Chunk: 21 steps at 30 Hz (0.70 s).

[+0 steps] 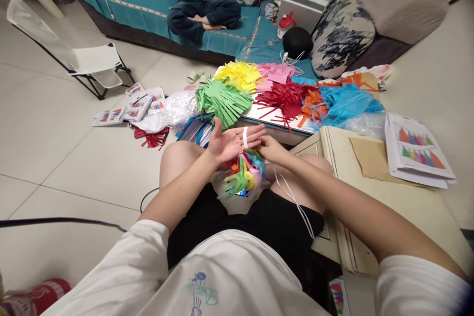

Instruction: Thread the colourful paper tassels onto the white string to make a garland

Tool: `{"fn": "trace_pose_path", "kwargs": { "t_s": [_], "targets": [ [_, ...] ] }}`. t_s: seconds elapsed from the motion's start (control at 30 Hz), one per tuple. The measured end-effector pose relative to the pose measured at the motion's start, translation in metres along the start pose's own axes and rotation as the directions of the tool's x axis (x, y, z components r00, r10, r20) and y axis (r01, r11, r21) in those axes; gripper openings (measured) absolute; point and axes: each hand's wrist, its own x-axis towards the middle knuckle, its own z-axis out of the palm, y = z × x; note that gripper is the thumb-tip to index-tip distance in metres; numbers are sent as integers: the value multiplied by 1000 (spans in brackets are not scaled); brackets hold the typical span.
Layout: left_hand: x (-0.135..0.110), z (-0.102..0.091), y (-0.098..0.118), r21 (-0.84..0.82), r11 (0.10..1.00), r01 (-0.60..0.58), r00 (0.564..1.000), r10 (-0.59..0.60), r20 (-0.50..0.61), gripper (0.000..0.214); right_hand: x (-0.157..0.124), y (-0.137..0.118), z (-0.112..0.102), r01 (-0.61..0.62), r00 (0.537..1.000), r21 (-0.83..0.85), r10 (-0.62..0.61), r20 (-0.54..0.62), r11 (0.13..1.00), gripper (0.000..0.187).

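My left hand (231, 143) is palm up with its fingers stretched out, and a white string (245, 137) is wrapped around them. At those fingertips my right hand (273, 149) is closed in a pinch on the string; its fingertips are partly hidden. Just beneath both hands hangs a multicolored bunch of paper tassels (246, 173), with green, yellow, pink, blue and red strips. A loose length of white cord (296, 200) trails from below my right hand over my right thigh.
Piles of fringed paper in green (224, 101), yellow (240, 75), dark red (283, 98) and blue (348, 103) cover a low table. Printed packets (418, 148) lie on a cream cabinet (400, 212) at right. A folding chair (92, 61) stands left; a person sits on the sofa (146, 15).
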Motion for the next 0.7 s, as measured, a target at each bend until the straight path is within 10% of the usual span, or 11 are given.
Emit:
{"fn": "trace_pose_path", "kwargs": {
  "t_s": [0.17,0.37,0.6,0.7],
  "targets": [
    [4,-5,0,29,999,-37,994,40,-104,108,-24,-20,12,72,997,-459,-65,31,886,30],
    [2,-11,-10,130,977,170,985,-170,-14,107,-13,-52,-23,150,989,-749,-94,117,646,31],
    [-3,-16,-7,264,899,349,884,-410,226,119,14,-22,-42,135,991,-299,-129,37,945,30],
    [-2,-10,-3,172,956,238,954,-264,146,125,14,-7,-18,42,998,6,-42,39,999,28]
  ]
}}
